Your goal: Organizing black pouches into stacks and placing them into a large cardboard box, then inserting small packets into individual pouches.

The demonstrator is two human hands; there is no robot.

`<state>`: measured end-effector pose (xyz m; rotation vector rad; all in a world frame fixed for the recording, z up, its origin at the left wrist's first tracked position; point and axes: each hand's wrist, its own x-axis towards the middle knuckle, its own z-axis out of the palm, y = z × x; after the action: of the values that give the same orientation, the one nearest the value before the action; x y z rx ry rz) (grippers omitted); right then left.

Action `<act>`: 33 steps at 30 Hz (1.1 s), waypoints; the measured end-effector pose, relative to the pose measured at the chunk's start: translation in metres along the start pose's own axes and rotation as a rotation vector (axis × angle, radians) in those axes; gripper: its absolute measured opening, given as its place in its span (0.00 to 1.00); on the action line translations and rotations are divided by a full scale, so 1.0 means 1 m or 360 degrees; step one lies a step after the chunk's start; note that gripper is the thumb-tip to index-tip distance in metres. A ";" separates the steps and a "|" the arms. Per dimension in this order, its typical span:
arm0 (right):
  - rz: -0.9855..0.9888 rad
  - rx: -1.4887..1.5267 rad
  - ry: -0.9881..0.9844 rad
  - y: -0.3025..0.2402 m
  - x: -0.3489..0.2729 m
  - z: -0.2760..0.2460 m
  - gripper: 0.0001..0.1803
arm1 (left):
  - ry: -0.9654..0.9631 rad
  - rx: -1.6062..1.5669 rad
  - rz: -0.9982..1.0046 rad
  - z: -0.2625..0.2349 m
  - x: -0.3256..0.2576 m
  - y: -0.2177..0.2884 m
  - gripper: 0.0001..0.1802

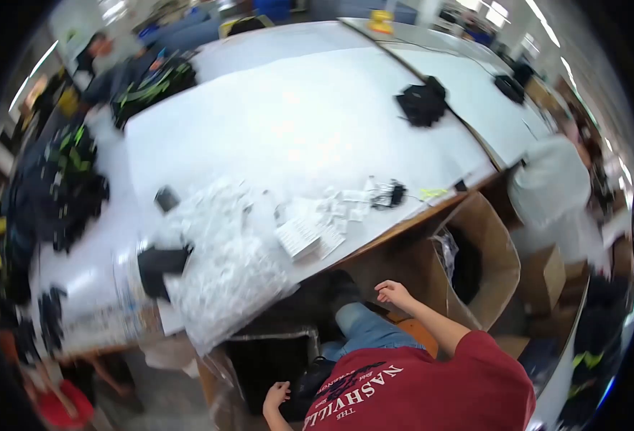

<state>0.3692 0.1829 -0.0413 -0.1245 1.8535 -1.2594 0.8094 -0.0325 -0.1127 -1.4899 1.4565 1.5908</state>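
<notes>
Head view: I see my left hand (277,394) curled, contents unclear, near a plastic-lined box (222,381); my right hand (394,293), fingers loosely bent, near an open cardboard box (500,266). A clear plastic bag (223,284) overhangs the white worktop (259,108).

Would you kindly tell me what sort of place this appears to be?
It is probably a workshop or factory packing area, judging by the large white worktable, the heap of clear plastic at its edge and the open cardboard box beside it.
</notes>
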 end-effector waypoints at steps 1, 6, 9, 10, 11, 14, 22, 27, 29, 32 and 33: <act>-0.0052 -0.0007 0.0131 0.005 0.000 -0.016 0.10 | -0.0023 0.0132 0.0006 -0.004 -0.005 0.041 0.22; -0.0038 0.0290 0.0456 0.020 -0.014 -0.087 0.10 | -0.0296 0.0972 0.0701 -0.011 -0.040 0.222 0.25; -0.0081 0.0412 0.0668 -0.014 -0.006 -0.133 0.10 | -0.0311 0.1069 0.0899 0.022 -0.067 0.304 0.25; -0.0191 0.0455 0.0716 -0.028 0.007 -0.152 0.10 | -0.0264 0.1095 0.1015 0.033 -0.066 0.324 0.25; -0.0265 0.0475 0.0796 -0.045 0.019 -0.178 0.10 | -0.0273 0.1111 0.1018 0.050 -0.071 0.354 0.25; -0.0563 0.0474 0.0930 -0.108 0.089 -0.253 0.11 | -0.0695 0.0858 0.1058 0.092 -0.068 0.435 0.24; -0.0817 0.0015 0.1143 -0.294 0.305 -0.380 0.14 | -0.0707 0.0848 0.1117 0.196 -0.062 0.636 0.25; -0.0689 -0.0762 0.1713 -0.348 0.409 -0.407 0.24 | -0.0318 0.0836 0.1094 0.212 -0.038 0.691 0.23; -0.0533 -0.0834 0.1650 -0.350 0.429 -0.413 0.29 | -0.0262 0.0669 0.1022 0.214 -0.023 0.707 0.22; -0.0720 -0.1023 0.1692 -0.340 0.439 -0.423 0.29 | -0.0266 0.0600 0.1134 0.223 0.004 0.745 0.21; -0.0718 -0.1034 0.1666 -0.335 0.440 -0.423 0.29 | -0.0314 0.0547 0.1157 0.230 0.011 0.758 0.21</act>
<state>-0.3196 0.0953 0.0115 -0.2782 3.2582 -1.0064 0.0457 -0.0463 0.0993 -0.6075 2.1545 1.6768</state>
